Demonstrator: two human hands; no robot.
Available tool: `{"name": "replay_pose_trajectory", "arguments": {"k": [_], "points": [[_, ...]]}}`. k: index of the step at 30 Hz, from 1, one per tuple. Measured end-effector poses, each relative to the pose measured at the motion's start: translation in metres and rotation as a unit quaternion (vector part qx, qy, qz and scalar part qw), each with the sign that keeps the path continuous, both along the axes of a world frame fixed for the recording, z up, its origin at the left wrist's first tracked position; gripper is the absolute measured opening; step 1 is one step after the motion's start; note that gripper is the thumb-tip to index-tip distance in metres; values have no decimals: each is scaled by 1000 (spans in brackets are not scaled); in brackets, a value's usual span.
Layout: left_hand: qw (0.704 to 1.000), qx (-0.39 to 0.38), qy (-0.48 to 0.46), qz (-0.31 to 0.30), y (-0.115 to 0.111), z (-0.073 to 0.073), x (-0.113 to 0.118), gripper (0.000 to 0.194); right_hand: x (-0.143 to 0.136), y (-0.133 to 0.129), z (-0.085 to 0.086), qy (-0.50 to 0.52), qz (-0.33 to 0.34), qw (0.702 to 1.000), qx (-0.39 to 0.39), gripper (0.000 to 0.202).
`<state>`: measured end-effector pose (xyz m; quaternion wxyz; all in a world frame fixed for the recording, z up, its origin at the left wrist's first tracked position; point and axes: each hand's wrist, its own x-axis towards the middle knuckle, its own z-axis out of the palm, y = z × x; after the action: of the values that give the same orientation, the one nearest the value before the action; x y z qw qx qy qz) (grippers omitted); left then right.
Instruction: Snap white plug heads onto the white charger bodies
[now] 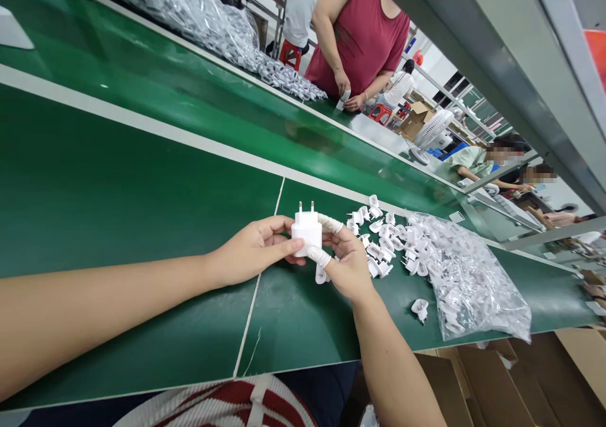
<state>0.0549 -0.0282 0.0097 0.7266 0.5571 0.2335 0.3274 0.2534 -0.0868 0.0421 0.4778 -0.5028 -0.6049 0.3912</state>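
A white two-pin plug adapter (pixel 307 230) is held upright over the green table, its two metal pins pointing up. My left hand (pixel 265 247) grips its left side, thumb on the front. My right hand (pixel 344 256), with white covers on thumb and index finger, pinches its right side. Below my right hand, part of another white piece (pixel 320 273) shows; whether it is held or lies on the table I cannot tell. Several loose white plug parts (pixel 386 240) lie just right of my right hand, and a single one (pixel 420 310) sits apart, nearer the front edge.
A clear plastic bag (pixel 478 282) of white parts lies at the right. Behind a raised green divider (pixel 237 114), a person in a red shirt (pixel 362 29) handles a small white item beside another bag (pixel 189 13). Cardboard boxes (pixel 492 376) stand below the table's right front edge.
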Motion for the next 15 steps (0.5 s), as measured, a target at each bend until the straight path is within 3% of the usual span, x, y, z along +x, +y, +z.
{"name": "replay_pose_trajectory", "arguments": {"k": [5,11,15], "points": [[996,-77,-38,-28,3,4,-1,50,-4,-4,3,-3,-16,1000,10,50],[982,-164,-63,-66,9,6,-6,30,-6,-6,0,-5,-53,999,-5,50],[973,-199,-78,-90,12,5,-7,29,-8,-7,1,-2,-54,999,4,47]]}}
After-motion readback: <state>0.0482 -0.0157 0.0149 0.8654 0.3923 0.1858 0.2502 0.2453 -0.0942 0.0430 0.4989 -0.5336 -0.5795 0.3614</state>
